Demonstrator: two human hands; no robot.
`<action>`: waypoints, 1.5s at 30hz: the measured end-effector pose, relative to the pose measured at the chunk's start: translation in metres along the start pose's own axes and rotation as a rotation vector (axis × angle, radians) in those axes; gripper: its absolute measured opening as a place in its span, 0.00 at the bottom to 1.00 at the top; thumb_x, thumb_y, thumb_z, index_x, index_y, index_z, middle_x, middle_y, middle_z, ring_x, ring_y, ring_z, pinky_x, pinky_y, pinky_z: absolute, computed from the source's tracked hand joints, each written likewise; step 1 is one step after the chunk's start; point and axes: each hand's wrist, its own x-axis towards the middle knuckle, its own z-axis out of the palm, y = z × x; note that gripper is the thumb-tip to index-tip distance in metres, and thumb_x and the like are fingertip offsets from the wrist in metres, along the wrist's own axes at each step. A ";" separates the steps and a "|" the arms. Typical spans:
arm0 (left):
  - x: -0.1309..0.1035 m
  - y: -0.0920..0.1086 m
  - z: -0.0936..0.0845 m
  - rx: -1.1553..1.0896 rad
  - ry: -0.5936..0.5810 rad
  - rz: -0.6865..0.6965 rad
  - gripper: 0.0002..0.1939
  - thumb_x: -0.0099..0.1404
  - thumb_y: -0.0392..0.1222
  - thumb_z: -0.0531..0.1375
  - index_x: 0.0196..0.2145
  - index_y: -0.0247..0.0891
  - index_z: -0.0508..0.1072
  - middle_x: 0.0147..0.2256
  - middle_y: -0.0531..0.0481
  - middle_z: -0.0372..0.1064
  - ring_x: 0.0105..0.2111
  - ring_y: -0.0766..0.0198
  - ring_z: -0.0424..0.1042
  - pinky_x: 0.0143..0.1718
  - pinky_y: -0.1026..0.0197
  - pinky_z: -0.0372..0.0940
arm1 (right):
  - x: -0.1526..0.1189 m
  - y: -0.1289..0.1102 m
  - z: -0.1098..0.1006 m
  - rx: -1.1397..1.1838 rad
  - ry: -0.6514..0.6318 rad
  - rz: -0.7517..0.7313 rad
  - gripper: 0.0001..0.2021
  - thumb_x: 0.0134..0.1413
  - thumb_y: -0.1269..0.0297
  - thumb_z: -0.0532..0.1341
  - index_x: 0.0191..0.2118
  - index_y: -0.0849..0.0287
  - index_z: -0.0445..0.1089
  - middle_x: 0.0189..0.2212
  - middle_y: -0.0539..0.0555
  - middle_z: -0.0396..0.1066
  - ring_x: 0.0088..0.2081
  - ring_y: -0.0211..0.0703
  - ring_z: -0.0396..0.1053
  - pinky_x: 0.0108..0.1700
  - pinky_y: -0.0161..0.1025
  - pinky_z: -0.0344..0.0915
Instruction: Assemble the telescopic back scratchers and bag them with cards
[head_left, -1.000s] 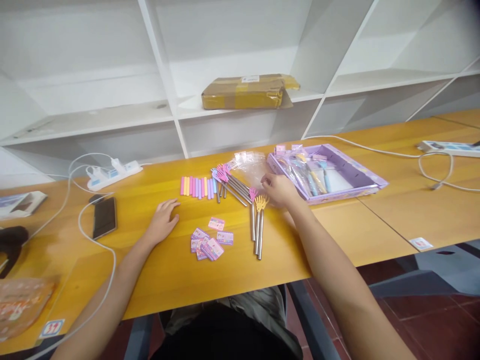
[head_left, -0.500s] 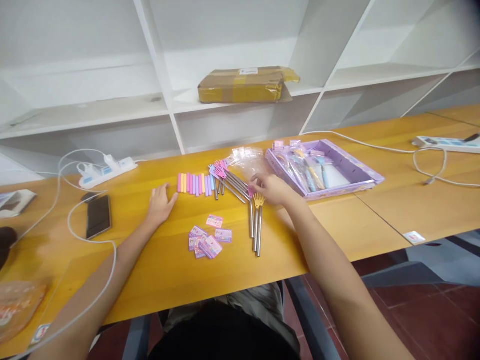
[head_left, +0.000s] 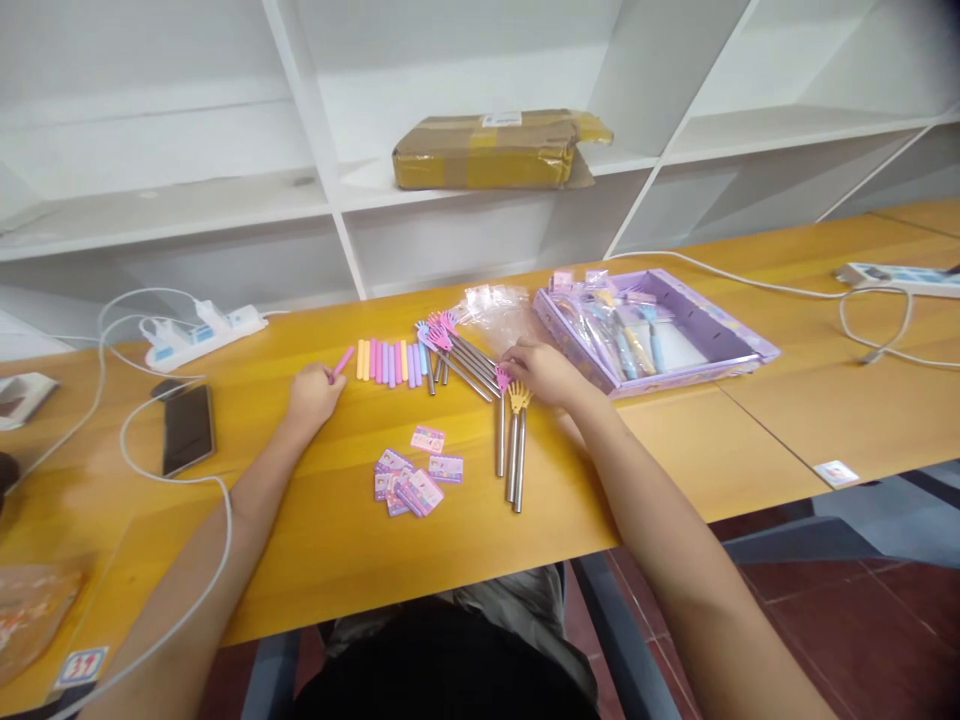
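Tabletop [head_left: 337,560]: carries all items below.
Purple tray [head_left: 697,315]: right side, holding bagged pieces [head_left: 630,345].
Right hand [head_left: 544,370]: left of tray, fingertips at head of pink-headed rod [head_left: 500,437]; cannot tell whether grip pinches it.
Left hand [head_left: 315,397]: grip pinching pink tube [head_left: 344,360].
Cards [head_left: 420,490]: partly overlapped, left of rod.
Pink tube: slanted, just beside left end of tube row [head_left: 391,364].

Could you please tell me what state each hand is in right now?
Left hand: closed, holding a pink stick.
Right hand: curled beside a pink claw head; whether it grips cannot be told.
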 end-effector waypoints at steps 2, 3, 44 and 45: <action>-0.014 -0.002 -0.017 0.009 -0.046 0.009 0.14 0.70 0.46 0.55 0.28 0.42 0.70 0.29 0.41 0.74 0.34 0.48 0.75 0.38 0.52 0.66 | 0.000 -0.005 -0.002 0.064 0.074 -0.027 0.13 0.72 0.61 0.57 0.38 0.58 0.75 0.40 0.59 0.73 0.43 0.49 0.72 0.53 0.41 0.65; -0.024 -0.002 -0.026 0.012 -0.068 0.022 0.16 0.71 0.47 0.54 0.26 0.43 0.68 0.26 0.43 0.71 0.31 0.50 0.74 0.36 0.53 0.64 | 0.000 -0.008 -0.003 0.102 0.116 -0.034 0.13 0.72 0.60 0.56 0.37 0.57 0.74 0.40 0.59 0.73 0.43 0.49 0.72 0.54 0.42 0.65; -0.139 0.015 -0.039 -0.327 -0.361 0.379 0.22 0.80 0.58 0.45 0.45 0.44 0.74 0.40 0.47 0.78 0.39 0.53 0.77 0.41 0.56 0.67 | -0.006 -0.075 0.032 1.118 0.202 0.228 0.20 0.64 0.38 0.61 0.38 0.50 0.65 0.19 0.43 0.64 0.17 0.37 0.55 0.22 0.35 0.54; -0.139 0.015 -0.039 -0.323 -0.364 0.377 0.22 0.80 0.58 0.45 0.45 0.44 0.74 0.39 0.47 0.78 0.38 0.53 0.77 0.41 0.56 0.67 | -0.006 -0.075 0.032 1.113 0.208 0.228 0.20 0.64 0.38 0.61 0.38 0.50 0.64 0.19 0.43 0.63 0.17 0.37 0.55 0.21 0.35 0.54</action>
